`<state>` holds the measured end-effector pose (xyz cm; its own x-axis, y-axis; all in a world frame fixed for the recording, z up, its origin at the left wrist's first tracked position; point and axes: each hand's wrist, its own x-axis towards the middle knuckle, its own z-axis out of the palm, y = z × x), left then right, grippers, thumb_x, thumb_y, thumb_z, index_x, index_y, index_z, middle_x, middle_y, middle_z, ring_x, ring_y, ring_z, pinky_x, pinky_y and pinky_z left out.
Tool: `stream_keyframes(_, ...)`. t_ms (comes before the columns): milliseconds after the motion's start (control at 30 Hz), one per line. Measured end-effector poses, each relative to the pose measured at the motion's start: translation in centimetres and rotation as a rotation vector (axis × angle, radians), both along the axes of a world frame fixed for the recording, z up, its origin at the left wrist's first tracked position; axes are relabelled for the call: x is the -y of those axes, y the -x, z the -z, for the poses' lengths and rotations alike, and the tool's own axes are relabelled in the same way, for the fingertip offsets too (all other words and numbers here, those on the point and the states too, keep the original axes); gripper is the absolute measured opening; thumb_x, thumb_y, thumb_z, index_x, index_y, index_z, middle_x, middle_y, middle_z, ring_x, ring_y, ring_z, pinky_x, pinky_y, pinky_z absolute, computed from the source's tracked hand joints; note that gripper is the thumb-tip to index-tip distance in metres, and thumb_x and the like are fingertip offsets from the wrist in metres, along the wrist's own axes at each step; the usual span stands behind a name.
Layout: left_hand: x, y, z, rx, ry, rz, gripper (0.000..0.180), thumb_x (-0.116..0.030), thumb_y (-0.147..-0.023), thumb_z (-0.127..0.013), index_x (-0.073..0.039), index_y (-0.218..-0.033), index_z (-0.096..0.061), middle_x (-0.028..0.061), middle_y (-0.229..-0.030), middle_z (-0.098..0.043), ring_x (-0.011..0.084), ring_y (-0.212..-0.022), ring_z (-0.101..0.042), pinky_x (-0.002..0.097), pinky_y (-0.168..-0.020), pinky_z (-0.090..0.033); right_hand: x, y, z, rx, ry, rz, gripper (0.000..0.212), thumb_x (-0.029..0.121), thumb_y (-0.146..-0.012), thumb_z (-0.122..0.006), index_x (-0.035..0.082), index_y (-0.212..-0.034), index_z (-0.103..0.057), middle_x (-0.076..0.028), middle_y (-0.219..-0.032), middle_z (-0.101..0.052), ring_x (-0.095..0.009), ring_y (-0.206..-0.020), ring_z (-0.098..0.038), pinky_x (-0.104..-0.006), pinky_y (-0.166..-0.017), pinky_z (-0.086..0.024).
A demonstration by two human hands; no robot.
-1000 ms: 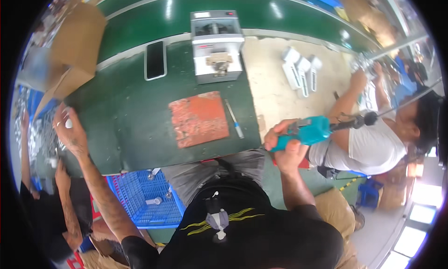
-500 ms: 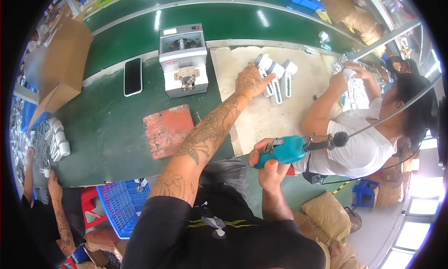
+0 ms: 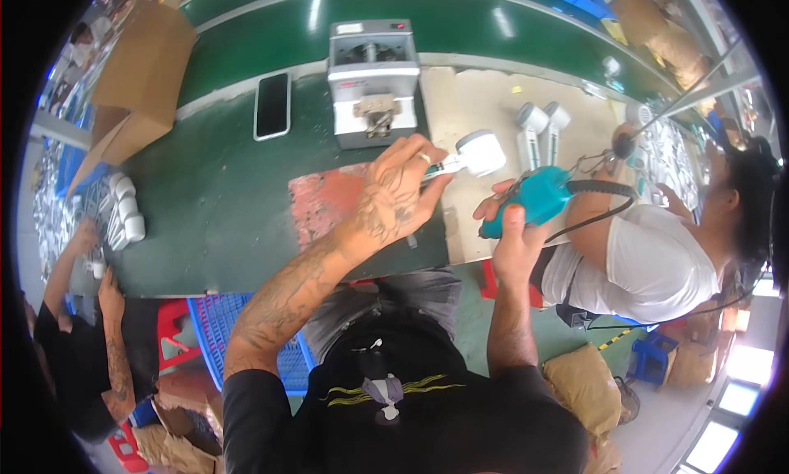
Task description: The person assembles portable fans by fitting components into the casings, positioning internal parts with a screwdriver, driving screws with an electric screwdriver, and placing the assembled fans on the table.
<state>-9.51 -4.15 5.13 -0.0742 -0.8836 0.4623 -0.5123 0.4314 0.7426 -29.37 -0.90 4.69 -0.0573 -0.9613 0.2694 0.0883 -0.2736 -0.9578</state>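
The left hand (image 3: 394,196) pinched a smooth white round-headed part (image 3: 475,154) above the table (image 3: 214,203); the right hand (image 3: 511,225) clasped a teal plastic screwdriver (image 3: 530,198).

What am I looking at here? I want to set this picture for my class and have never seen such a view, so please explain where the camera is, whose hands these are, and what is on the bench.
The camera sits on a person's head and looks down through a very wide lens, so straight edges bend. The two forearms rising from the bottom belong to that person. The left hand holds a white part with a round head. The right hand grips a teal power tool with a black cable. Below them is a green bench with a reddish mat, a dark phone, a small grey machine and more white parts. Other people work at both sides.
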Motion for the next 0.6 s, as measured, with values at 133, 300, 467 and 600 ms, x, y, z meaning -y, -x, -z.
stream_keyframes(133,-3.6,-5.7,1.4,0.157,-0.051,-0.025,0.019,-0.01,-0.088,-0.076,-0.004,-0.106,-0.072,0.0119,-0.103,-0.069,0.0334,-0.099,-0.067,0.0432,-0.085,-0.055,0.0,-2.7,-1.3,0.044,-0.056,-0.085,0.06,0.053,-0.102,-0.062,-0.006,-0.113,-0.06,-0.006,-0.075,-0.06,-0.016,-0.067,-0.062,-0.0296,-0.06,-0.047)
stream_keyframes(300,-3.8,-9.5,3.1,0.213,-0.106,0.015,0.022,-0.018,-0.093,-0.072,-0.007,-0.111,-0.074,0.0101,-0.107,-0.067,0.0331,-0.103,-0.062,0.0451,-0.093,-0.05,4.1,-8.1,-2.3,0.193,0.085,-0.262,0.075,0.069,-0.094,-0.065,-0.004,-0.111,-0.06,-0.008,-0.069,-0.055,-0.021,-0.06,-0.054,-0.0356,-0.055,-0.044)
stream_keyframes(467,-3.6,-10.9,4.9,0.239,-0.116,0.035,0.027,-0.024,-0.097,-0.066,-0.009,-0.119,-0.074,0.0082,-0.116,-0.068,0.0303,-0.106,-0.058,0.042,-0.1,-0.045,10.7,-15.3,-3.3,0.116,0.239,-0.174,0.052,0.048,-0.107,-0.058,-0.003,-0.105,-0.061,-0.006,-0.069,-0.056,-0.019,-0.059,-0.058,-0.0322,-0.055,-0.047)
stream_keyframes(600,-3.9,-10.4,5.3,0.209,-0.082,-0.005,0.024,-0.023,-0.097,-0.067,-0.009,-0.116,-0.075,0.0079,-0.112,-0.068,0.0307,-0.103,-0.058,0.0427,-0.098,-0.046,13.0,-17.3,-1.5,0.051,0.316,-0.22,0.042,0.039,-0.108,-0.058,-0.003,-0.103,-0.061,-0.006,-0.07,-0.057,-0.018,-0.06,-0.058,-0.0303,-0.055,-0.047)
